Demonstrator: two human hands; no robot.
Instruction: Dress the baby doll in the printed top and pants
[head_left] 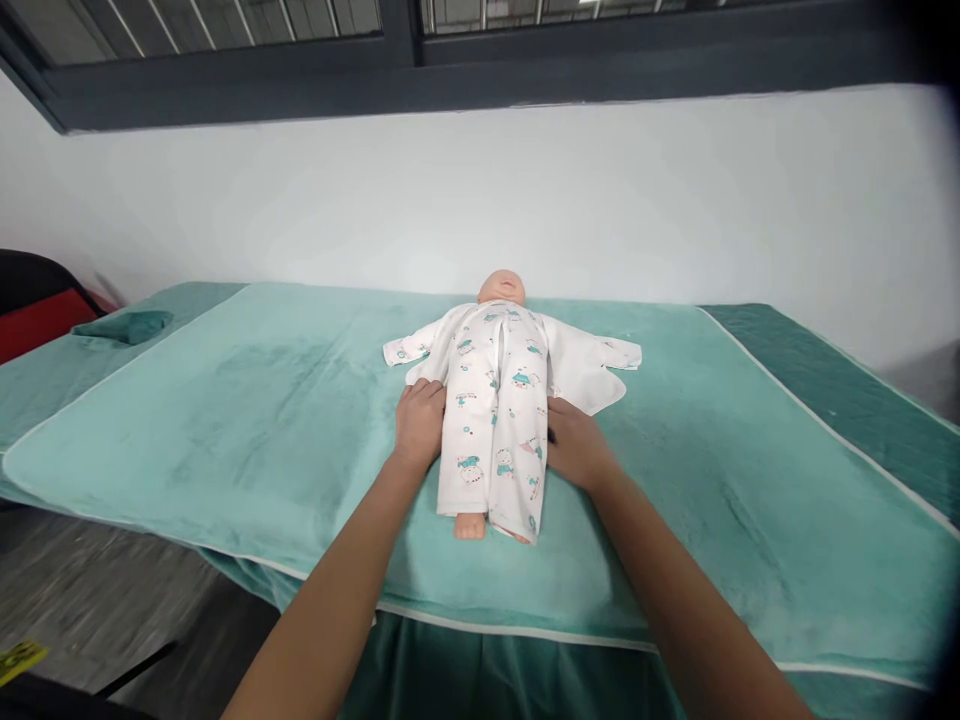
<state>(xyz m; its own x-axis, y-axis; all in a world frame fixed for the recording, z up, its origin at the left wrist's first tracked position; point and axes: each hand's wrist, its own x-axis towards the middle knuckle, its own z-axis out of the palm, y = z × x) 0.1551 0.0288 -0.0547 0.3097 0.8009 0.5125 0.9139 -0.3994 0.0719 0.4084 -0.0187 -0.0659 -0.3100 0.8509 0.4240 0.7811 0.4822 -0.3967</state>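
A baby doll [502, 287] lies on its back on the green-covered bed, its head towards the wall. White baby trousers [469, 440] with teal cartoon prints cover its front from the chest down to the feet. Under them a white baby shirt [585, 365] is spread out, sleeves to both sides. One doll foot [470, 526] sticks out of the left trouser leg; the other is mostly covered. My left hand [421, 422] is closed at the trousers' left edge, fingers curled. At the right edge my right hand [579, 442] grips the fabric, its fingertips partly hidden.
The bed [300, 450] has a light green plush cover with white piping and a darker green layer beneath. Behind it stand a white wall [375, 210] and a dark window frame [300, 85]. A red and black chair [34, 310] is at the far left.
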